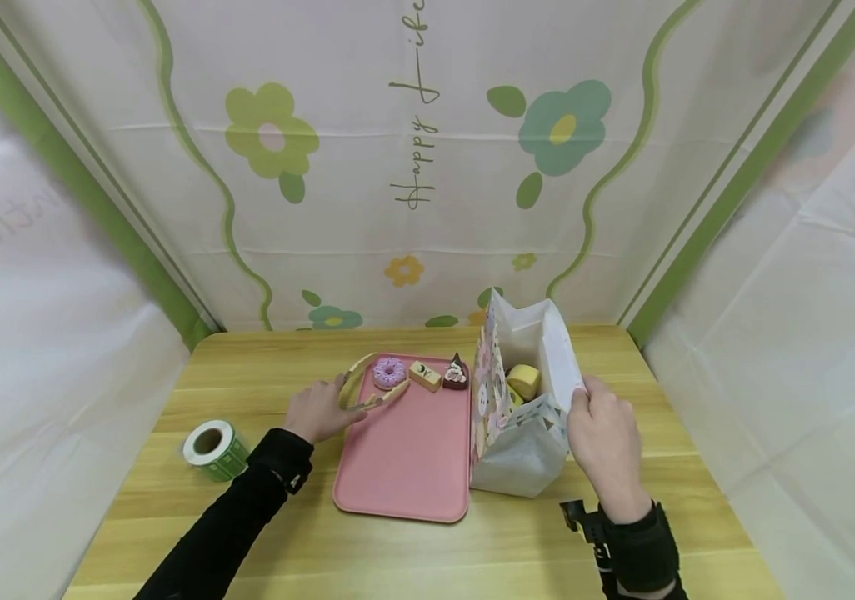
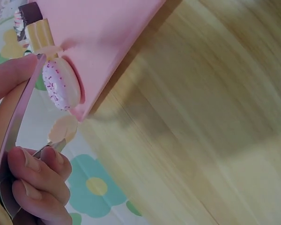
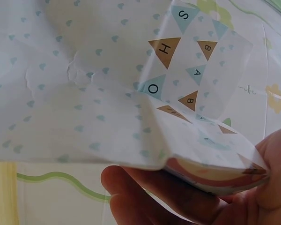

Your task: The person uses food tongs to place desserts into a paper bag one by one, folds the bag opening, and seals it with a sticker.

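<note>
My left hand (image 1: 320, 410) grips a pair of food tongs (image 2: 15, 124) with metal arms and pale yellowish tips. In the head view the tips are spread on either side of a purple doughnut (image 1: 390, 372) with sprinkles, at the pink tray's (image 1: 405, 467) far left corner. Beside the doughnut lie a small rectangular cake (image 1: 425, 376) and a chocolate cake slice (image 1: 456, 374). My right hand (image 1: 607, 437) pinches the right rim of a patterned paper bag (image 1: 521, 458), which stands upright with its mouth open. Inside it a yellow roll-shaped cake (image 1: 523, 381) shows.
A roll of green labels (image 1: 215, 450) stands on the wooden table (image 1: 285, 533), left of the tray. The bag is right against the tray's right edge. White printed cloth (image 1: 412, 233) hangs behind the table and along both sides.
</note>
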`<state>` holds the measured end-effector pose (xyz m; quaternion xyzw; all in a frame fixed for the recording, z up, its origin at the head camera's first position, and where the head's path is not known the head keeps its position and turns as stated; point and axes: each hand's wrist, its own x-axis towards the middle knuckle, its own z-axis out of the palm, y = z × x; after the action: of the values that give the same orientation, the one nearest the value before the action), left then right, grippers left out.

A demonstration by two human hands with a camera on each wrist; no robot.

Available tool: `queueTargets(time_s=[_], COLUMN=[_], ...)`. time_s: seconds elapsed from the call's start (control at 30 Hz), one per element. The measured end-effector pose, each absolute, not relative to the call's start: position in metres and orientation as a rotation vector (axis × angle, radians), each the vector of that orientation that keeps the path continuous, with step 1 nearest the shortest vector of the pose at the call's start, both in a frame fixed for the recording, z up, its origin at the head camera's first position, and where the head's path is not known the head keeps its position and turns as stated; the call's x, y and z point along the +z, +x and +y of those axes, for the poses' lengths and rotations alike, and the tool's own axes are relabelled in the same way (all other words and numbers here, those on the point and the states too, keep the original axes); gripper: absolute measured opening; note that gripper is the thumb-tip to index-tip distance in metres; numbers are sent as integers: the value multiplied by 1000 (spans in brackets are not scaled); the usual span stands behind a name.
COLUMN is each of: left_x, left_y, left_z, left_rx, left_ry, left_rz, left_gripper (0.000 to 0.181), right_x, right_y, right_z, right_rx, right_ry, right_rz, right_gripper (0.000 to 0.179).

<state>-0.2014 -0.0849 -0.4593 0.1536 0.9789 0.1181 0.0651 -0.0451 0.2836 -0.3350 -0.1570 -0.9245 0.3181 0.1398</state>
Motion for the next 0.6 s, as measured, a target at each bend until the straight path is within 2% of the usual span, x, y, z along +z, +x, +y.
queueTargets(time_s=[0.6], left_x=[-462], left_y=[-198], left_z=[-86], left_rx=[326], left_ry=[482], left_rz=[2959], left_gripper=[78], right_x=[-334], right_y=[-44], right_z=[282], right_rx=[930], right_ry=[-456], right_rz=[-2685], right_gripper=[39])
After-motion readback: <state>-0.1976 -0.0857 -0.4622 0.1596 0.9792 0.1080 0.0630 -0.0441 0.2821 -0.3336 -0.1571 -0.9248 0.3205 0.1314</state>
